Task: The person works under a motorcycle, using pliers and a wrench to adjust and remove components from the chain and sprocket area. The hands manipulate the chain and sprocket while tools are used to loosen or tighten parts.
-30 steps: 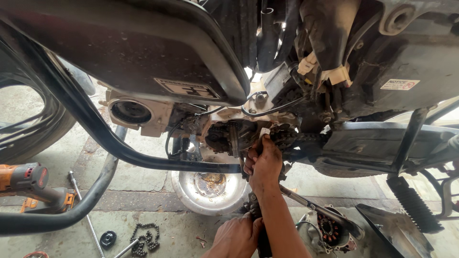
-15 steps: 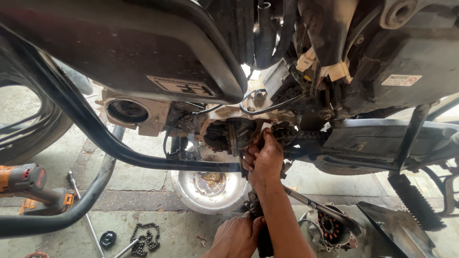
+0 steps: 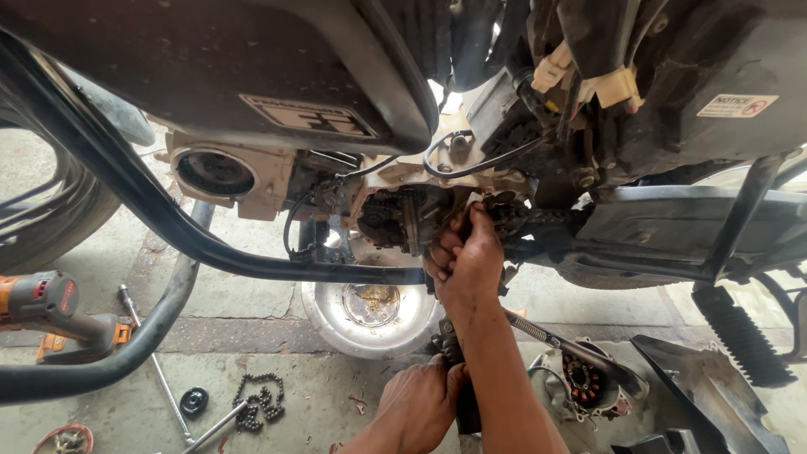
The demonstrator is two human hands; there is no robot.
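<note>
Concrete floor — steel bowl, chain, drill.

A black frame tube crosses a grimy, pale tan engine casing. A shiny silver metal bowl holds rusty brown residue. A power drill is orange and grey. A loose chain looks dark grey on dusty grey concrete floor. A white label with red marking sits on black plastic. Cream connectors hang above.
</note>
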